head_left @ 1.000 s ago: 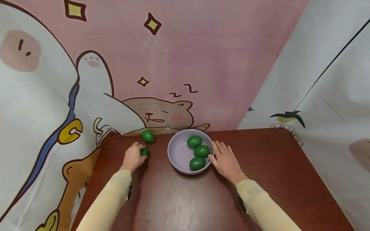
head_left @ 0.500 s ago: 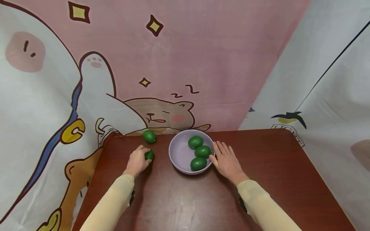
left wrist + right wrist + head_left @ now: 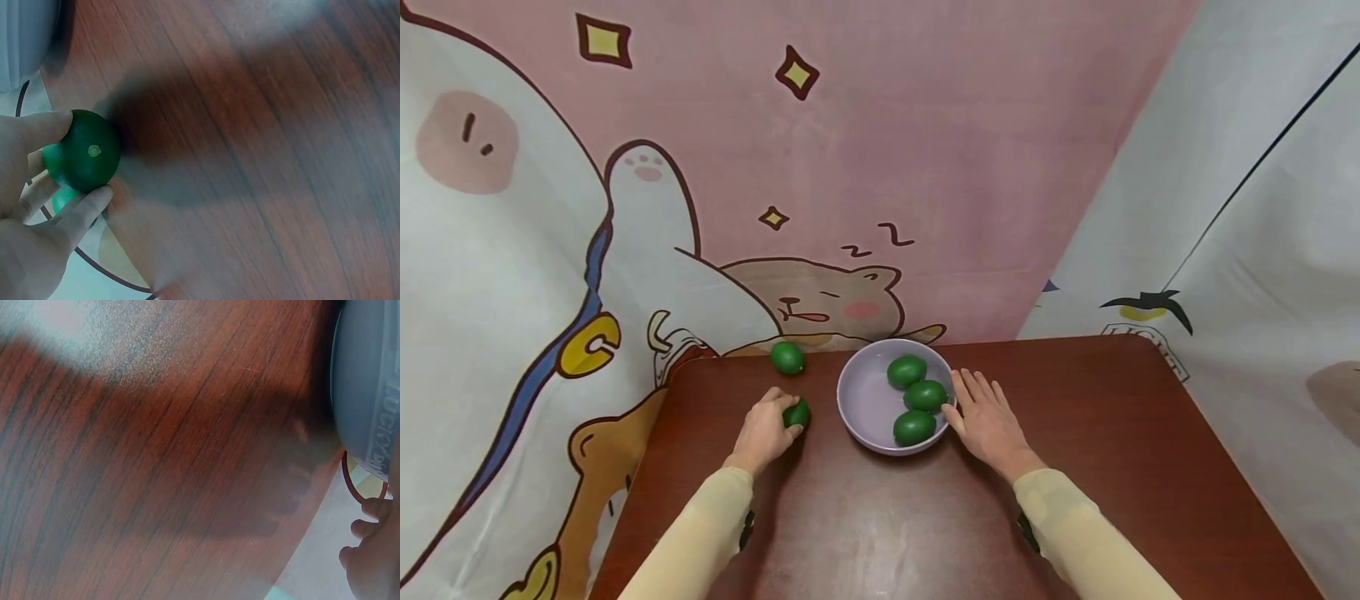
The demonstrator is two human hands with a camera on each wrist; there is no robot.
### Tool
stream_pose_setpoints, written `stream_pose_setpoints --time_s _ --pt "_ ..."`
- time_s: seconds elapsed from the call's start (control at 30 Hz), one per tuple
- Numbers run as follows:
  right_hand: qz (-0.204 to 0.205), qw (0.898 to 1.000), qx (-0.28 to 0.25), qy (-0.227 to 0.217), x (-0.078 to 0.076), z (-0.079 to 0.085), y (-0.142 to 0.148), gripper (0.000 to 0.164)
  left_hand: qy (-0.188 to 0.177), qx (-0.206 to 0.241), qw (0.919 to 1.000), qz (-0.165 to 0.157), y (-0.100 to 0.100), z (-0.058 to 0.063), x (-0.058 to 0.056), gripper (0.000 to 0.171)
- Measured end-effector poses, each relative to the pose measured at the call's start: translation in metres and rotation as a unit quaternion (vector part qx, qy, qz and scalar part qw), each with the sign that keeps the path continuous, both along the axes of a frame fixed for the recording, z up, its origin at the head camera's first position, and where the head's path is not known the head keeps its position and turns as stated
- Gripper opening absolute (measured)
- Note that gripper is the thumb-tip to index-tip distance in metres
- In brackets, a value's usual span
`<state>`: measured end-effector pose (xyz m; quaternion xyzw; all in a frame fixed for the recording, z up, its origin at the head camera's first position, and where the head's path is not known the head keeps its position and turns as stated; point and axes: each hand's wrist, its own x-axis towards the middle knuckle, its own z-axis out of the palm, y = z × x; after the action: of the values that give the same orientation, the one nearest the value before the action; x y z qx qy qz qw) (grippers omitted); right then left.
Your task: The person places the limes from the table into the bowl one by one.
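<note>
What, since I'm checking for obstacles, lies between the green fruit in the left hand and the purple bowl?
Nothing: the head view shows only bare brown tabletop between the green fruit that the left hand holds and the purple bowl.

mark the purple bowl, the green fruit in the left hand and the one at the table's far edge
Purple bowl (image 3: 868,402): head view, bare inside floor.
Held green fruit (image 3: 85,152): left wrist view, end beside pale spot.
Far green fruit (image 3: 787,358): head view, middle of its side.
</note>
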<state>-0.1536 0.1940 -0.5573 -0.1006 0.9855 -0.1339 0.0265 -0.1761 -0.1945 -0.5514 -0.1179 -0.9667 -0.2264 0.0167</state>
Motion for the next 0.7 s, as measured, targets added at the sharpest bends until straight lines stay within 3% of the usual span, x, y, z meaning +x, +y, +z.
stream_pose_setpoints --time_s 0.37,0.7 --pt "0.001 1.0 0.002 -0.001 -0.0002 0.0026 0.0001 0.073 -0.028 -0.016 0.9994 -0.012 0.0047 0.0026 0.0029 0.046" --pt "0.001 1.0 -0.006 0.0 -0.0006 0.0013 -0.0001 0.072 -0.008 -0.006 0.9999 -0.009 0.0098 -0.0036 0.0012 0.051"
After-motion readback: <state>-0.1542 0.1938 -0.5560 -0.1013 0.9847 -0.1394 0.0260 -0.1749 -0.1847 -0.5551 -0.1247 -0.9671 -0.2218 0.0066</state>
